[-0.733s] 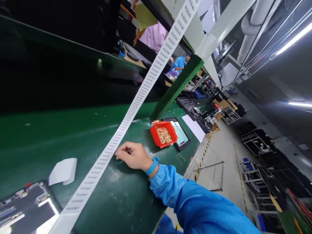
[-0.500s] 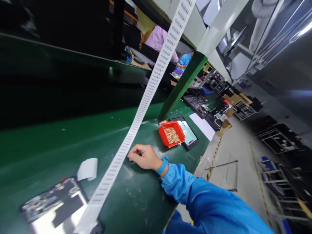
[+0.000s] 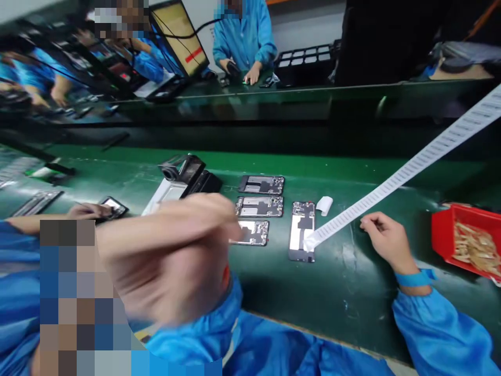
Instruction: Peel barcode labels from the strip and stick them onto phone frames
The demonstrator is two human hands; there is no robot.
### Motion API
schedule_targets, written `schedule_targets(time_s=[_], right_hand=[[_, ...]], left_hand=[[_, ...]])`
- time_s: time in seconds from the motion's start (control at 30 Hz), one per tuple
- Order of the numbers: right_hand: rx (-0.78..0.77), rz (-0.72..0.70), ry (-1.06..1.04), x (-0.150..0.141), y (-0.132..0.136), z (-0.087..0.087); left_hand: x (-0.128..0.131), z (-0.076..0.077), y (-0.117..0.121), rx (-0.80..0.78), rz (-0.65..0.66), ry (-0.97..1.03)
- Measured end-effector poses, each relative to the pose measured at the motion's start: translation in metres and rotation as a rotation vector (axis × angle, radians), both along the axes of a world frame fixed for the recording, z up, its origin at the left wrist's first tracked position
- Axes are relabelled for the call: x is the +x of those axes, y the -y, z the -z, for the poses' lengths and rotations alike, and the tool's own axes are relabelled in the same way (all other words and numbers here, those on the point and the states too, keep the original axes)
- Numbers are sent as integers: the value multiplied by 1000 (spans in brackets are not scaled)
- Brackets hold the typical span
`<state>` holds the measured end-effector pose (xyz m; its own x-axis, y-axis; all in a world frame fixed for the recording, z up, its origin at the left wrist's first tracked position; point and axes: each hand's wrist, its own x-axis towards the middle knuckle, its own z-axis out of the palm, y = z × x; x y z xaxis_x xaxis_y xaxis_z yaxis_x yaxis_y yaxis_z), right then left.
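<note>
My left hand is large, raised close to the camera and smeared by motion, so its fingers cannot be made out. It covers part of the phones behind it. My right hand rests on the green table with its fingers curled closed, and nothing shows in them. Left of it, a long white strip of barcode labels slants up to the right, its lower end lying over an opened phone. A curled piece of white paper lies beside that phone. Several more opened phones lie in a column nearer my left hand.
A red bin with small tan pieces stands at the right. A black device sits behind my left hand. At left, a co-worker's hand holds a phone. Another person in blue works beyond the ledge.
The view has swung left, bringing my left hand, the column of phones and co-workers into sight. My right hand stays curled on the table; the label strip still lies over the phone.
</note>
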<state>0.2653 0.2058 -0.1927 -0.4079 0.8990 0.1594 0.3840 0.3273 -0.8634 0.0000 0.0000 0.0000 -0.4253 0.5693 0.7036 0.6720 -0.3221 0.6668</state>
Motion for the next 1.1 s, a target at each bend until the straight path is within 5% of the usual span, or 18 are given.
schedule_targets(time_s=[0.13, 0.23, 0.3, 0.47, 0.6, 0.73, 1.1], right_hand=[[89, -25, 42, -7, 11, -8], [228, -17, 48, -28, 13, -14], [342, -58, 98, -46, 11, -16], [433, -158, 332, -63, 12, -10], [375, -68, 377, -52, 35, -8], [390, -173, 468, -53, 55, -5], [353, -208, 399, -58, 51, 1]], left_hand=[[-3, 73, -42, -467, 184, -269], [-2, 131, -73, -622, 107, -327], [8, 151, -83, -621, 143, -319], [35, 153, -72, -504, 183, -241], [34, 154, -59, -519, 204, -253], [30, 158, -57, -526, 209, -266], [30, 172, -58, -689, 153, -378]])
